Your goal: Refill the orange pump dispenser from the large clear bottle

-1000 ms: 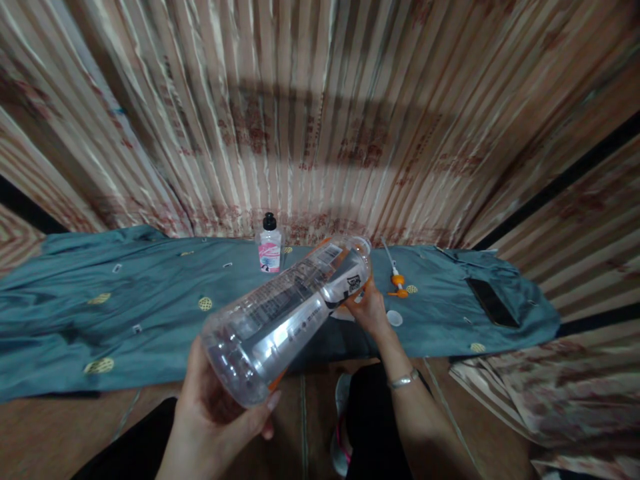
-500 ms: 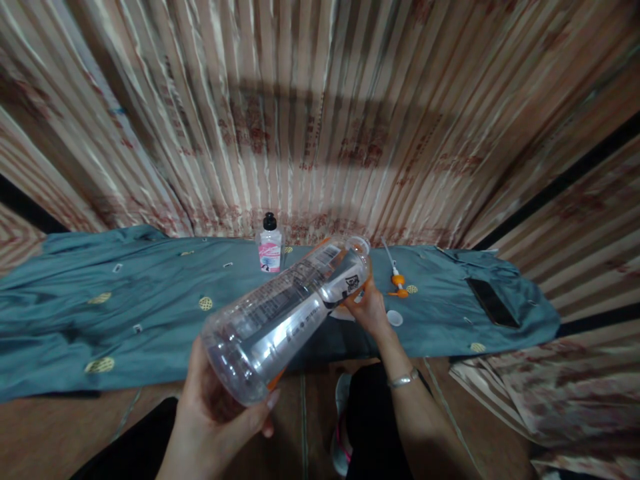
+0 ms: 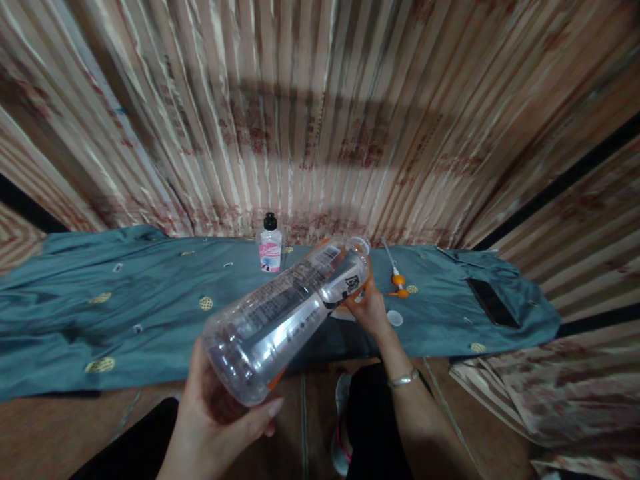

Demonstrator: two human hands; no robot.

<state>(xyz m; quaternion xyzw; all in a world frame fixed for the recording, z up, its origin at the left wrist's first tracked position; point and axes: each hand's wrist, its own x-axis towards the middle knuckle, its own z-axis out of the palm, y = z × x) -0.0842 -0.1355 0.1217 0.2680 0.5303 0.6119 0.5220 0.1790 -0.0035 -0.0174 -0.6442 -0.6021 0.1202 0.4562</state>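
As the left hand cups it, the clear plastic bottle gleams.

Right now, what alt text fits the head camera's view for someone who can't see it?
A left hand grips the base of a tilted clear bottle; the right hand is partly hidden behind its neck. Beyond, a small black-capped bottle stands on teal cloth, an orange pump lying to its right.

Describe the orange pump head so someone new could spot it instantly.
On the teal cloth, look between the large tilted clear bottle and the flat black phone. The pump head lies there, just beyond a small round white piece. Unlike its neighbours, this orange part has a thin pale tube pointing toward the curtain.
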